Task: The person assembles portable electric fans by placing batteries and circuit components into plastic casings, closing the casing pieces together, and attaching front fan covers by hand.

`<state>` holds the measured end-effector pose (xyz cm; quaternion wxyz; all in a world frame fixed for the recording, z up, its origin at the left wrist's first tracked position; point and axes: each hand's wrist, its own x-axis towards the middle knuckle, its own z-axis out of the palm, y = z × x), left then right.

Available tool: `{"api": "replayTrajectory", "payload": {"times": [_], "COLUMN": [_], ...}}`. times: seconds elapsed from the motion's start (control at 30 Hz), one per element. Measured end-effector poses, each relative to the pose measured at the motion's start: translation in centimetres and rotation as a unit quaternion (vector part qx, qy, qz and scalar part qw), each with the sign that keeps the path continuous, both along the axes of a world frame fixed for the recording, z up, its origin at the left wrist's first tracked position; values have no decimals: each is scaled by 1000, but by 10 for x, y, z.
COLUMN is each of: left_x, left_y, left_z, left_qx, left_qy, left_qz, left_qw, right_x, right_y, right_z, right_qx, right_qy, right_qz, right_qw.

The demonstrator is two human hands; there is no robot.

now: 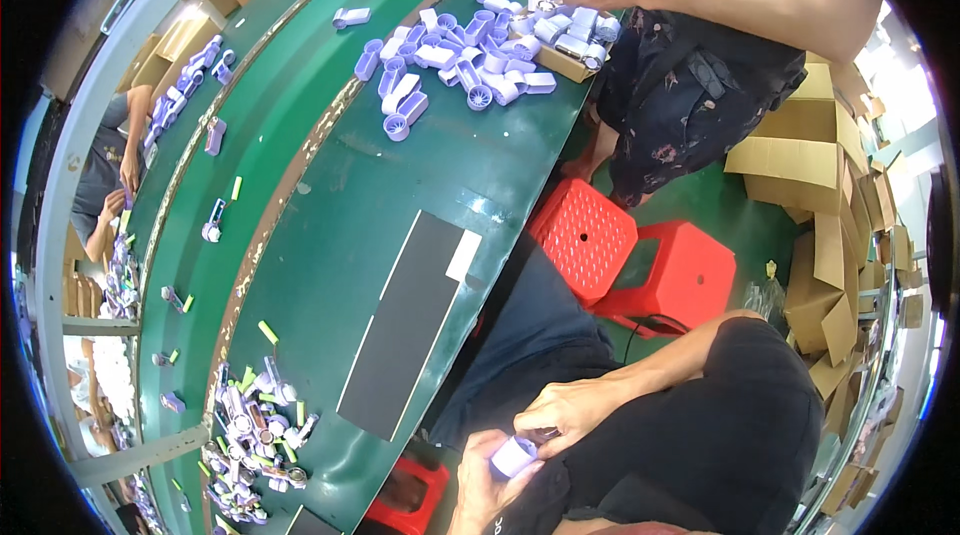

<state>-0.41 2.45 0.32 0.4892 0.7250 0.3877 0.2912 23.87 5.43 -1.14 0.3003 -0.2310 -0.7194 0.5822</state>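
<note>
Purple cup (pixel 514 457): 6 o'clock | left hand (pixel 483 480): fingers curled snugly round it | right hand (pixel 570 410): fingers bunched at its rim, hold unclear | risk: left grip slackens, cup could drop

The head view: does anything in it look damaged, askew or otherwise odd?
Yes. The long brown edging strip between the green conveyor belt and the dark green tabletop looks worn: pale, ragged patches break its colour, as if paint had chipped. The brown cardboard boxes at right lie jumbled, flaps open.

The held part (pixel 514 457) is lavender, the worktable (pixel 335 240) green.
</note>
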Motion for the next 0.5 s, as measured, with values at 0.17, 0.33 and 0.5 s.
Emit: {"api": "replayTrajectory", "payload": {"times": [0.17, 0.33, 0.5], "left_x": [5, 6, -4], "left_y": [8, 9, 9], "left_z": [29, 39, 1], "left_qx": [-47, -65, -17], "left_qy": [2, 13, -40], "left_qz": [-22, -16, -45], "left_qw": [999, 998, 998], "right_x": [2, 5, 6], "right_y": [-2, 0, 3], "right_z": [5, 3, 3], "right_qx": [-12, -18, -40], "right_qy": [-27, -33, 9], "right_qz": [19, 36, 47], "right_qw": [999, 999, 998]}}
